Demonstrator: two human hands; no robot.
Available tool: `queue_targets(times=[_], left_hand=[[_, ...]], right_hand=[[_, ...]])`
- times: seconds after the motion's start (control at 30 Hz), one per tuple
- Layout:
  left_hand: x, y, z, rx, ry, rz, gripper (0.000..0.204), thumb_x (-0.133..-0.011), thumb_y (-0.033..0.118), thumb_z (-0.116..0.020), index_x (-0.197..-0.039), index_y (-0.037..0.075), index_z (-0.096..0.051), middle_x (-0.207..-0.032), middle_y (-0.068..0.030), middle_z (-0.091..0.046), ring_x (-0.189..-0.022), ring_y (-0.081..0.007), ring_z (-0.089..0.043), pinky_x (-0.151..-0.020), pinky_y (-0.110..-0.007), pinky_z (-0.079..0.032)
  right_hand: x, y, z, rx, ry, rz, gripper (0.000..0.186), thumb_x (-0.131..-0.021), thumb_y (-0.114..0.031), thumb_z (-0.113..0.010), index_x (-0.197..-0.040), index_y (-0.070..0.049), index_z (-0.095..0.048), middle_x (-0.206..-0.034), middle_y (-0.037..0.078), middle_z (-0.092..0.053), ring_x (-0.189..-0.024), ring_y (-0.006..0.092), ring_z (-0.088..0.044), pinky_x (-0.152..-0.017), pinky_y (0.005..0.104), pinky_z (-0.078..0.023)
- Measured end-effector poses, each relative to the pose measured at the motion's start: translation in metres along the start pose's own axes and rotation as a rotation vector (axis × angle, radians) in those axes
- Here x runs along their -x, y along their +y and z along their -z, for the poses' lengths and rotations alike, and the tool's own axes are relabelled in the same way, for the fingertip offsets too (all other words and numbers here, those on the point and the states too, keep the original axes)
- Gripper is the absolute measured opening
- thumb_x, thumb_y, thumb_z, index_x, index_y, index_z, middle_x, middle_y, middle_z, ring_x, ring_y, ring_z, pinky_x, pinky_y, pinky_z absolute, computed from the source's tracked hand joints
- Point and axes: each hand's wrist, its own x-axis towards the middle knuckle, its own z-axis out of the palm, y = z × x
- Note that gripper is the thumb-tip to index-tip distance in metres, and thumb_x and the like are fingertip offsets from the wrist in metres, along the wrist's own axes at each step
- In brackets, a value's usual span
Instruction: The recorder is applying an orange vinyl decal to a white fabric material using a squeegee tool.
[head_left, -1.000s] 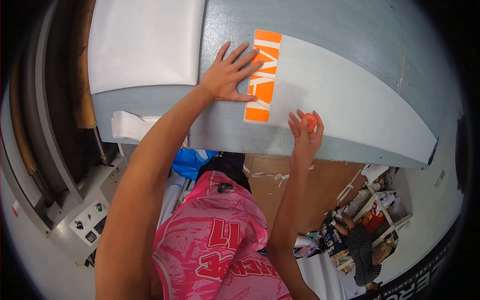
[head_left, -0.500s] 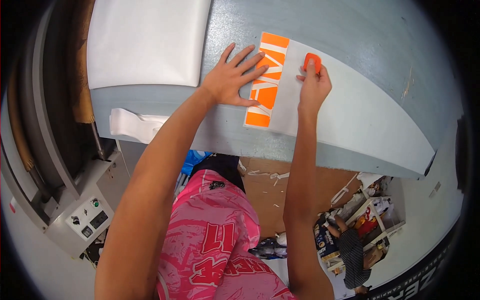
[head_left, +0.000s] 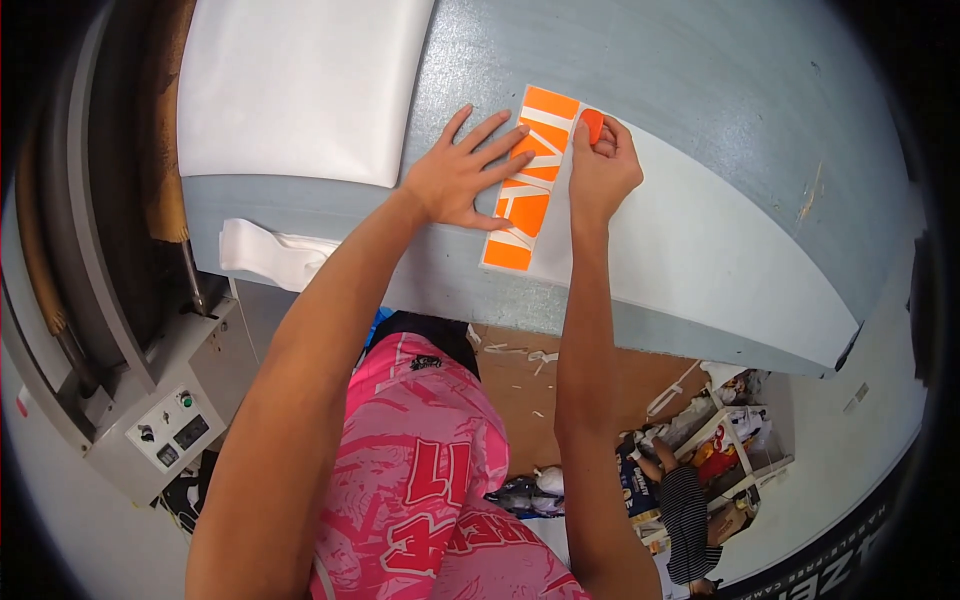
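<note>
- Left hand [head_left: 455, 182] is spread wide, palm down, with the fingertips and thumb laid on an orange strip with white shapes [head_left: 529, 206].
- By the right hand [head_left: 606, 170], a small orange tool [head_left: 593, 124] is pinched between thumb and fingers; it is held just beside the upper right end of the strip, and whether it is pressed down cannot be told.
- The strip is set at the left end of a long white sheet [head_left: 690, 225], which is laid out on a grey-blue table [head_left: 460, 262].
- Most of the sheet is left uncovered, reaching toward the table's right end.
- At the upper left of the table, a large white piece of material [head_left: 300, 90] is laid, well apart from the strip.
- Near the table's front edge, a folded white band [head_left: 262, 248] is partly hidden by the left forearm.
</note>
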Motion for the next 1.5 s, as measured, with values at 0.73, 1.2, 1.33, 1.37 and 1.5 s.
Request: queue_targets(times=[0.73,1.2,1.33,1.37,1.5], left_hand=[[0.002,-0.002,-0.001,0.011,0.029,-0.014,0.092,-0.09,0.082,-0.062,-0.159,0.022,-0.054,-0.177,-0.0081,-0.037,-0.166,-0.0338,-0.027,-0.133,-0.066,-0.014],[0.009,0.0,-0.006,0.018,0.03,-0.01,0.092,-0.09,0.082,-0.063,-0.16,0.023,-0.053,-0.177,-0.0078,-0.036,-0.165,-0.034,-0.027,-0.133,-0.066,-0.014],[0.006,-0.002,-0.01,0.008,0.034,-0.019,0.093,-0.089,0.082,-0.064,-0.161,0.024,-0.052,-0.178,-0.0071,-0.035,-0.166,-0.0333,-0.027,-0.134,-0.065,-0.014],[0.007,-0.002,-0.01,0.002,0.04,-0.021,0.093,-0.089,0.082,-0.064,-0.161,0.024,-0.052,-0.178,-0.0068,-0.035,-0.166,-0.0329,-0.027,-0.134,-0.065,-0.014],[0.008,-0.001,-0.009,-0.003,0.037,-0.022,0.093,-0.09,0.083,-0.063,-0.162,0.025,-0.051,-0.178,-0.0061,-0.035,-0.166,-0.0322,-0.027,-0.134,-0.064,-0.015]], right_hand=[[-0.012,-0.01,-0.006,0.168,-0.043,0.065,0.022,-0.094,-0.011,-0.083,-0.108,0.005,-0.079,-0.088,0.009,-0.08,-0.075,0.0123,-0.073,-0.075,0.0284,-0.059],[0.006,-0.019,0.003,0.379,-0.081,-0.029,0.019,-0.089,-0.016,-0.083,-0.097,0.001,-0.08,-0.083,0.009,-0.08,-0.072,0.0172,-0.075,-0.073,0.0329,-0.059],[0.022,-0.017,0.011,0.449,-0.089,-0.043,0.019,-0.088,-0.016,-0.084,-0.096,0.001,-0.08,-0.082,0.009,-0.08,-0.072,0.0175,-0.075,-0.073,0.0334,-0.059],[0.026,-0.016,0.013,0.451,-0.092,-0.047,0.019,-0.088,-0.016,-0.084,-0.096,0.001,-0.08,-0.082,0.009,-0.08,-0.072,0.0175,-0.075,-0.073,0.0334,-0.059],[0.045,-0.012,0.019,0.458,-0.106,-0.07,0.018,-0.088,-0.014,-0.085,-0.096,0.001,-0.08,-0.083,0.009,-0.08,-0.072,0.0173,-0.075,-0.072,0.0328,-0.059]])
